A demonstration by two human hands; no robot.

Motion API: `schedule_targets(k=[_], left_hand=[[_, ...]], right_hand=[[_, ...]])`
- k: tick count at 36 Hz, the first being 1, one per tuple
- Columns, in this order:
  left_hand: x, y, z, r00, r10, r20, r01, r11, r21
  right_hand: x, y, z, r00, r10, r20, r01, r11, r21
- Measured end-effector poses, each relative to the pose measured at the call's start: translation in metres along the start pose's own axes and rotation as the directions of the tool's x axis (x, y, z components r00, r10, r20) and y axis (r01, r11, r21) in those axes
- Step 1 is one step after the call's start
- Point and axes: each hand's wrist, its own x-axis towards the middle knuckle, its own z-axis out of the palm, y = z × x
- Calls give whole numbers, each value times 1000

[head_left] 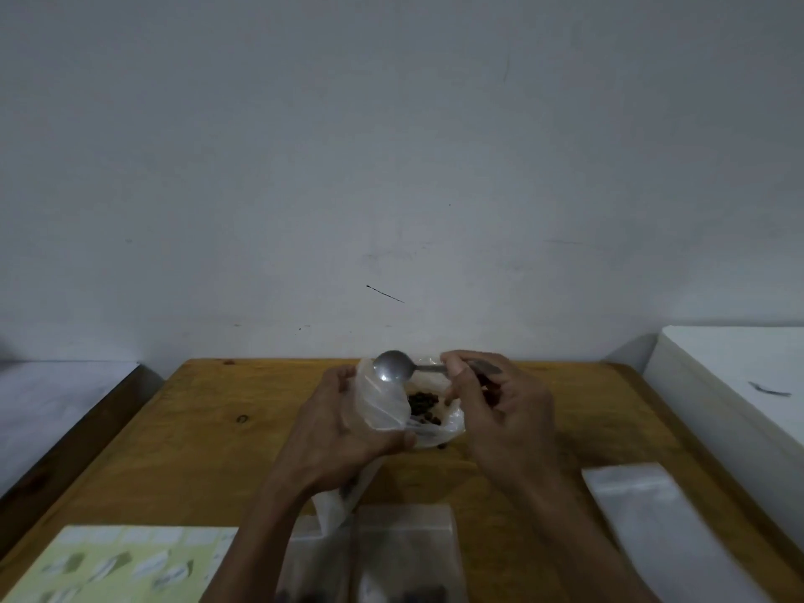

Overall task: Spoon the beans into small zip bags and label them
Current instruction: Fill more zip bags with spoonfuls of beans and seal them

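Right at the near edge of the wooden table, two small clear zip bags were laid flat side by side, with dark stuff just visible at their bottoms, too blurry to call. In the near left corner a pale green sheet of white sticker labels was parked, and along the right edge a stack of empty clear zip bags was laid at a slant.

A bit further in, around the middle of the table, a crumpled translucent plastic bag was held up by the left hand, fingers and thumb curled around its side so the mouth was kept open. Inside it, a small heap of dark brown beans could be seen, with one or two dropped on the wood just beside the bag.

Over the far side of that bag, a dull grey metal spoon was pinched by its handle in the right hand, thumb and fingertips closed on it. The bowl was turned toward the camera, and looked empty.

Past the far edge, a plain grey-white wall with a few scuff marks was all that was visible, and white surfaces were set on either side of the table.
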Motion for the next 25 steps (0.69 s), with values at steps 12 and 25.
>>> schedule_targets(k=[12,25], left_hand=[[-2,-6,-3,1000,20,23,-20,999,32],[0,-8,1,998,32,50,-36,997,67]], right_hand=[[-19,65,19,994,103,29,-83,913,-400],[-32,85,28,993,-96,-71,57,905,-422]])
